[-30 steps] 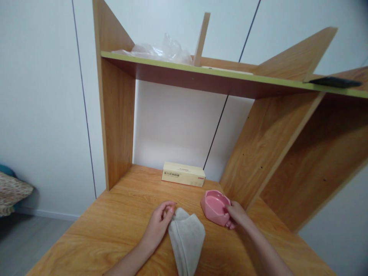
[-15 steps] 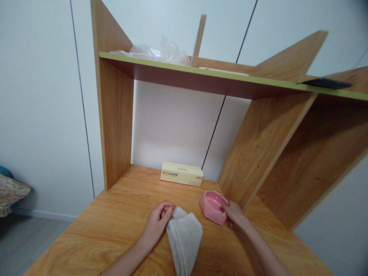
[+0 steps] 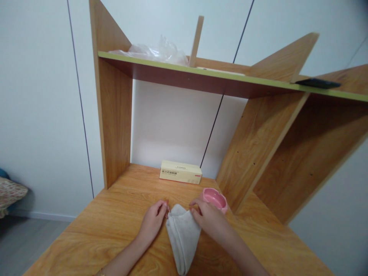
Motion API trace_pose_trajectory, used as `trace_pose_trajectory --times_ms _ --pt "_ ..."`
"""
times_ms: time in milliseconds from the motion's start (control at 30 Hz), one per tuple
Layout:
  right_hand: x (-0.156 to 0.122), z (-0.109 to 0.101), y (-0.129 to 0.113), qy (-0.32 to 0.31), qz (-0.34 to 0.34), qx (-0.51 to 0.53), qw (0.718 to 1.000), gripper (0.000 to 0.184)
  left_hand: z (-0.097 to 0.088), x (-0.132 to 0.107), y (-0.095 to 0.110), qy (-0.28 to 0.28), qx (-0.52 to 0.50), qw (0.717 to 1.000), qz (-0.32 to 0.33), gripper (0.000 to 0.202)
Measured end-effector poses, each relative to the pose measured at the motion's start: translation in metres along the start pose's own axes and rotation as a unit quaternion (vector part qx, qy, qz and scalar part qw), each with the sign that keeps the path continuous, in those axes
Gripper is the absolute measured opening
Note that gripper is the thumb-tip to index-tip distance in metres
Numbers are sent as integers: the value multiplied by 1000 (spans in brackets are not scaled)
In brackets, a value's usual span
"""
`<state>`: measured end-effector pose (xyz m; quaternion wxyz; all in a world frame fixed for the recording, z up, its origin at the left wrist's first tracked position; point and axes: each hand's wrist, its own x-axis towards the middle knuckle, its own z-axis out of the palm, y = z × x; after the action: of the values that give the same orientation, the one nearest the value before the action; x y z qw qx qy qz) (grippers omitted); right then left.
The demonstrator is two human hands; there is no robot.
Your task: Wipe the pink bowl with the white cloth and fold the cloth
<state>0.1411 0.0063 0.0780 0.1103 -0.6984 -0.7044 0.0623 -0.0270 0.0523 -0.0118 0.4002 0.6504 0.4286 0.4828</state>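
Observation:
A folded grey cloth [image 3: 181,238] lies on the wooden desk [image 3: 115,226] in front of me. My left hand [image 3: 153,222] pinches its upper left corner with fingers closed. My right hand [image 3: 207,217] rests on the cloth's upper right edge, fingers curled onto it. Just behind my right hand a pink ceramic dish [image 3: 215,199] sits flat on the desk, with no hand on it.
A cream cardboard box [image 3: 180,172] stands at the back of the desk against the white wall. Wooden uprights flank the desk left and right. The shelf above [image 3: 201,73] carries crumpled clear plastic [image 3: 156,51] and a dark flat object [image 3: 317,82].
My right hand let go of the pink dish, which now sits flat, and moved left onto the cloth. My left hand stayed on the cloth's corner.

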Motion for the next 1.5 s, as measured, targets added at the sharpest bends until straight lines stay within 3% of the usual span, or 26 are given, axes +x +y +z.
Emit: trace_pose_trajectory --times_ms 100,367,567,667,867,1033,1133,1267,1500 --pt "-4 2 -1 -1 -6 -17 1000 22 0 -1 0 -7 16 1000 -7 37" --pt "-18 28 -25 -9 2 -24 1000 42 4 -7 9 -50 9 999 6 42" --pt "-20 25 -18 -40 -14 18 999 9 2 -15 22 -108 -73 990 45 34" --pt "-18 17 -2 -24 -6 121 992 6 2 -16 20 -97 -130 986 48 33" --pt "-17 -28 4 68 -15 370 926 10 3 -7 10 -16 -123 992 32 29" --pt "-20 -79 -5 145 9 435 888 20 2 -4 12 -4 -143 989 34 25" --pt "-21 -98 -12 196 1 466 863 24 2 -6 12 -11 -157 987 34 24" --pt "-21 -103 -23 178 -16 538 824 27 3 -7 9 -15 -171 984 39 25" --pt "-29 -85 -24 125 -19 655 745 23 3 -5 6 26 -167 984 54 27"
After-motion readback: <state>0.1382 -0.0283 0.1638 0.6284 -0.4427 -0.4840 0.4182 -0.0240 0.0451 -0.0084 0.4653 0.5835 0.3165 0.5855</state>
